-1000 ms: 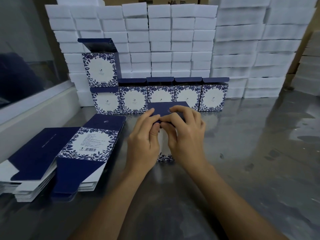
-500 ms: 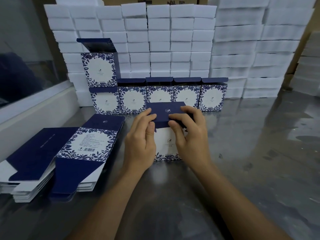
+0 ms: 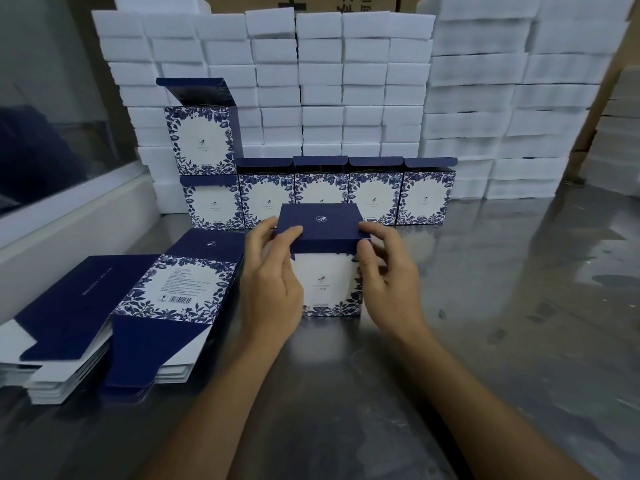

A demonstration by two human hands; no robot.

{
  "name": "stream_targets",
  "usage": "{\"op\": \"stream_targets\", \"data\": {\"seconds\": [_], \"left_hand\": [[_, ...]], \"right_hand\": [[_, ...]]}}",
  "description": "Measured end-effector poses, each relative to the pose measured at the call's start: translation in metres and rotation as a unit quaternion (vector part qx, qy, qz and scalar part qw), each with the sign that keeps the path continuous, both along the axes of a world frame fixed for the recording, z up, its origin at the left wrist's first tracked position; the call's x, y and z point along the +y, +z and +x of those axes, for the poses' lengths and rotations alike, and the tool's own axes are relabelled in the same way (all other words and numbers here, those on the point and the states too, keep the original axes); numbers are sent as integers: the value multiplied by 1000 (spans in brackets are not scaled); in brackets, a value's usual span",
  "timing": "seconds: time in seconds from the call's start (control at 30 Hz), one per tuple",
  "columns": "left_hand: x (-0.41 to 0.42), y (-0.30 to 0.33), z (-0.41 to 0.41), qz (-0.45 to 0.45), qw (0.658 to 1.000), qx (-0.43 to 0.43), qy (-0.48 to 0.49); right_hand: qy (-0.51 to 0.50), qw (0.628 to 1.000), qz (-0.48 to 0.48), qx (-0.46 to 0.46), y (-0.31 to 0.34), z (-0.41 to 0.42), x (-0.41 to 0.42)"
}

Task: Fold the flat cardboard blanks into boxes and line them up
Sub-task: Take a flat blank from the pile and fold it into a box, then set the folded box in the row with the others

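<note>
A blue-and-white floral box (image 3: 327,284) stands upright on the metal table (image 3: 485,306), its dark blue lid (image 3: 320,225) lying across the top. My left hand (image 3: 273,275) grips the box's left side with the thumb on the lid's front edge. My right hand (image 3: 389,275) holds the right side, fingers at the lid's corner. Behind it stands a row of folded boxes (image 3: 374,195) with open lids, and one more box (image 3: 201,140) is stacked on the leftmost. A pile of flat blanks (image 3: 138,306) lies at the left.
White foam blocks (image 3: 346,81) are stacked in a wall along the back, with further stacks (image 3: 519,116) at the right. A white ledge under a window (image 3: 69,216) runs along the left. Brown cartons (image 3: 311,1) show above the foam.
The box has been stood upright and turned with its front face toward me. My hands have spread from the top middle to its two sides, and the lid now lies flat.
</note>
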State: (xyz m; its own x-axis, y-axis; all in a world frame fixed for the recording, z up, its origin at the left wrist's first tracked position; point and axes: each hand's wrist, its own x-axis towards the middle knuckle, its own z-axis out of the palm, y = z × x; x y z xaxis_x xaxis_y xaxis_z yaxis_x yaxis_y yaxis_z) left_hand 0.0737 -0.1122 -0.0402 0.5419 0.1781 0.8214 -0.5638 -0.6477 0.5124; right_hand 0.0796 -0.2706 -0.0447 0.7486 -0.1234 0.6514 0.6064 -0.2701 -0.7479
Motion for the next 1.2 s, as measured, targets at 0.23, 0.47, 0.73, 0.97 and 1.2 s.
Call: {"op": "stream_targets", "data": {"seconds": [0.23, 0.47, 0.73, 0.97, 1.2], "left_hand": [[-5, -6, 0, 34, 990, 97, 99], [-2, -2, 4, -19, 992, 89, 91], [-7, 71, 62, -39, 997, 9, 72], [1, 127, 135, 1, 991, 38, 132], [21, 124, 189, 12, 975, 119, 188]], "right_hand": [[128, 990, 5, 52, -4, -3, 13], [35, 972, 80, 219, -18, 14, 8], [6, 951, 134, 277, -22, 37, 4], [-41, 955, 69, 284, -17, 65, 5], [-48, 955, 74, 284, -16, 101, 7]]}}
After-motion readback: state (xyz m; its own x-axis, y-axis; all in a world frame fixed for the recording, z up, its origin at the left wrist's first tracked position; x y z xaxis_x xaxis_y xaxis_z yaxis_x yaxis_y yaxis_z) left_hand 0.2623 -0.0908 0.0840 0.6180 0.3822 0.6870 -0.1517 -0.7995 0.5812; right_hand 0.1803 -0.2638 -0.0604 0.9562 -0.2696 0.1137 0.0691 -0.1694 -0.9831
